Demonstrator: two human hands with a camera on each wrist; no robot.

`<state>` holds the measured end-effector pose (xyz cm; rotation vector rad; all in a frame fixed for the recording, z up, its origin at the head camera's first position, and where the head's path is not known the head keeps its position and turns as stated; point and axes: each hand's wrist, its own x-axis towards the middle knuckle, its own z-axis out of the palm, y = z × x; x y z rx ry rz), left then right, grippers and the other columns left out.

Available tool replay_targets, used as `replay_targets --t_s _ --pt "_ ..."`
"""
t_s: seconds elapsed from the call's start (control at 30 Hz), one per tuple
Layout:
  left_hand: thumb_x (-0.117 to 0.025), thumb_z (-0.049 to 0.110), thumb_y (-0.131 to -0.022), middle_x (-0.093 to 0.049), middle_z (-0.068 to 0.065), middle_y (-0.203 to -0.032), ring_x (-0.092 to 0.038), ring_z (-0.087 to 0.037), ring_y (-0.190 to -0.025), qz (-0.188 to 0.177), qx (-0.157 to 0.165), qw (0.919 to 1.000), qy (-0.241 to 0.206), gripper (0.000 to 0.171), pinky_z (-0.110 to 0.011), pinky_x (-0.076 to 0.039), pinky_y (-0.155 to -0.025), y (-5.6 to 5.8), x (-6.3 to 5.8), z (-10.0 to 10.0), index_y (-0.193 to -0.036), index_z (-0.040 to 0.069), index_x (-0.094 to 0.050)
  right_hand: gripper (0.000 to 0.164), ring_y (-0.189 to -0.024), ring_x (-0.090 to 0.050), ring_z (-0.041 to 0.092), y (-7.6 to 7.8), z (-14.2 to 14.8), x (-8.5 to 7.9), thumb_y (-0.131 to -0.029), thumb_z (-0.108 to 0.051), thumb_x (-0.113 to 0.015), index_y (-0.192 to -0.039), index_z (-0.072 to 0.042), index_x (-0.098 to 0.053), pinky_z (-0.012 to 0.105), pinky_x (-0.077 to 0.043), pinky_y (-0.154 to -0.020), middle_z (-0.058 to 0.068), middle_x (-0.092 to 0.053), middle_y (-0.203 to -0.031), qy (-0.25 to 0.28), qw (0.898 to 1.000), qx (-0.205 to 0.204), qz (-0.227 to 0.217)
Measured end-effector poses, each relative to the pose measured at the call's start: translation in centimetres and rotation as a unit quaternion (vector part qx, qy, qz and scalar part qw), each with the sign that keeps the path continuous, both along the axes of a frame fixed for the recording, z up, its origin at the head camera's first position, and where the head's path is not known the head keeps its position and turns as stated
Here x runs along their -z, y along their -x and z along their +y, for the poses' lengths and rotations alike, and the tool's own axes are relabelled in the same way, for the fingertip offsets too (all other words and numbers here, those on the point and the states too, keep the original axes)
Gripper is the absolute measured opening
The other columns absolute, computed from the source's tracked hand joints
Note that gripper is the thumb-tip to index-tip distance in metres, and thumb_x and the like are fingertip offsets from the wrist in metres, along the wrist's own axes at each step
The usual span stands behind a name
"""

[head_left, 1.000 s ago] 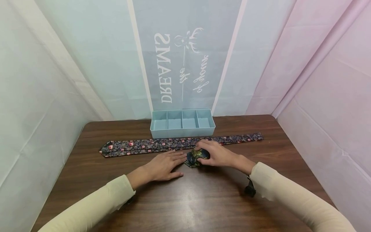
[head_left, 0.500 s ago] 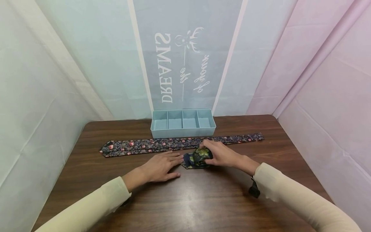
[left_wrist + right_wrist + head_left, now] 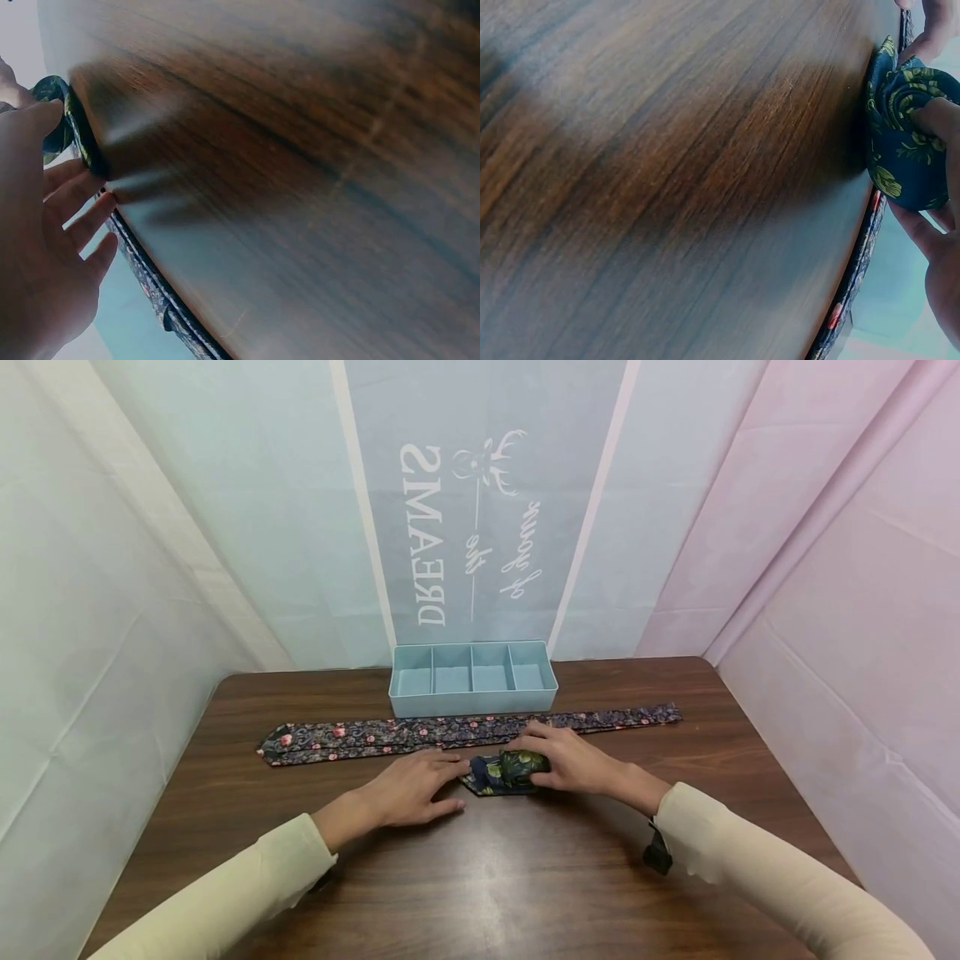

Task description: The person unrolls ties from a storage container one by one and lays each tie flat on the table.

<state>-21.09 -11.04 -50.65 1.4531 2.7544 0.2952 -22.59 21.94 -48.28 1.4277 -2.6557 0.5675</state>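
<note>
A dark blue necktie with yellow-green flowers [image 3: 491, 774] lies mostly rolled up at the middle of the table, its pointed end flat toward the left. My right hand [image 3: 573, 760] grips the roll, thumb at the near side and fingers over the far side. The right wrist view shows the coiled layers of this necktie [image 3: 911, 142] with the thumb pressed at the coil. With fingers spread and straight, my left hand [image 3: 412, 787] rests at the tie's pointed end. A second necktie, dark with pink flowers [image 3: 375, 737], lies stretched out lengthwise just behind both hands.
A light blue box with several compartments [image 3: 472, 702] stands behind the flowered tie, near the back edge of the brown wooden table [image 3: 480, 877]. A printed curtain [image 3: 480, 527] hangs behind the table, with pale cloth at both sides.
My right hand has moved slightly right with the roll, and more of the tie's flat pointed end shows. The left hand has slid a little left. The pink-flowered tie and box stay put.
</note>
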Motion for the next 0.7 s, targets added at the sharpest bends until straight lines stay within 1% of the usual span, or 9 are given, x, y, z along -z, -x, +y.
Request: replay_targets --t_s 0.13,0.2,0.3,0.4,0.47,0.6,0.63,0.67,0.7 --pt "-0.061 0.051 -0.106 -0.058 -0.011 -0.154 -0.054 -0.031 -0.143 -0.018 -0.009 0.9998 -0.004 0.063 -0.051 -0.037 -0.124 0.1 0.1 -0.2 -0.155 0.013 -0.054 0.055 -0.063 -0.046 0.0 -0.1 0.0 0.0 -0.088 -0.009 -0.084 -0.14 -0.012 -0.067 0.027 -0.053 -0.068 0.007 -0.064 -0.126 0.001 1.0 0.002 0.002" --pt "-0.062 0.05 -0.105 -0.059 -0.01 -0.154 -0.055 -0.03 -0.143 -0.026 -0.015 0.9995 -0.011 0.063 -0.052 -0.037 -0.123 0.1 0.2 -0.4 -0.156 0.014 -0.052 0.055 -0.064 -0.046 0.001 -0.1 0.0 0.0 -0.088 -0.01 -0.084 -0.14 -0.013 -0.067 0.028 -0.054 -0.069 0.007 -0.064 -0.126 0.001 1.0 0.004 0.001" --pt "-0.065 0.048 -0.104 -0.059 -0.007 -0.154 -0.057 -0.029 -0.14 -0.037 -0.022 0.9986 -0.031 0.065 -0.053 -0.042 -0.12 0.1 0.5 -0.7 -0.158 0.016 -0.05 0.055 -0.065 -0.047 0.002 -0.1 0.0 0.0 -0.088 -0.01 -0.083 -0.14 -0.013 -0.067 0.028 -0.055 -0.07 0.006 -0.064 -0.126 0.001 1.0 0.007 -0.004" --pt "-0.068 0.047 -0.102 -0.059 -0.006 -0.154 -0.06 -0.03 -0.137 -0.053 -0.027 0.9967 -0.055 0.067 -0.052 -0.047 -0.115 0.1 0.4 -0.9 -0.159 0.019 -0.049 0.054 -0.065 -0.047 0.002 -0.2 0.0 0.1 -0.089 -0.01 -0.084 -0.14 -0.013 -0.067 0.029 -0.055 -0.07 0.007 -0.064 -0.126 0.003 1.0 0.009 -0.008" --pt "-0.069 0.047 -0.101 -0.06 -0.005 -0.153 -0.061 -0.028 -0.136 -0.077 -0.032 0.9941 -0.069 0.068 -0.051 -0.049 -0.113 0.1 0.2 -1.0 -0.16 0.021 -0.048 0.054 -0.066 -0.047 0.002 -0.2 -0.1 0.0 -0.088 -0.009 -0.084 -0.139 -0.013 -0.068 0.029 -0.055 -0.071 0.007 -0.064 -0.126 0.006 1.0 0.008 -0.009" --pt "-0.069 0.044 -0.102 -0.063 -0.003 -0.15 -0.063 -0.024 -0.132 -0.132 -0.045 0.9857 -0.095 0.065 -0.05 -0.052 -0.11 0.3 -0.2 -1.1 -0.16 0.026 -0.048 0.055 -0.067 -0.048 0.002 -0.2 -0.2 0.0 -0.086 -0.009 -0.086 -0.138 -0.012 -0.069 0.029 -0.056 -0.071 0.006 -0.063 -0.125 0.008 1.0 0.006 -0.006" --pt "-0.069 0.044 -0.102 -0.065 -0.002 -0.148 -0.066 -0.021 -0.126 -0.145 -0.049 0.9829 -0.102 0.063 -0.049 -0.053 -0.107 0.3 -0.3 -1.2 -0.16 0.026 -0.049 0.055 -0.068 -0.048 0.003 -0.2 -0.2 0.0 -0.086 -0.009 -0.087 -0.138 -0.011 -0.069 0.029 -0.056 -0.071 0.006 -0.063 -0.124 0.009 1.0 0.005 -0.004" --pt "-0.069 0.043 -0.103 -0.066 -0.003 -0.146 -0.071 -0.019 -0.113 -0.157 -0.052 0.9801 -0.11 0.061 -0.049 -0.055 -0.104 0.3 -0.5 -1.2 -0.159 0.027 -0.051 0.055 -0.069 -0.049 0.003 -0.3 -0.2 0.0 -0.085 -0.009 -0.087 -0.138 -0.011 -0.069 0.029 -0.057 -0.072 0.005 -0.063 -0.124 0.008 1.0 0.003 -0.002" --pt "-0.069 0.042 -0.103 -0.068 -0.003 -0.144 -0.072 -0.016 -0.097 -0.165 -0.055 0.9778 -0.117 0.059 -0.047 -0.057 -0.099 0.4 -0.5 -1.2 -0.158 0.027 -0.052 0.056 -0.071 -0.05 0.004 -0.3 -0.3 0.0 -0.085 -0.009 -0.087 -0.138 -0.011 -0.07 0.029 -0.057 -0.072 0.005 -0.063 -0.123 0.008 1.0 0.003 0.0"
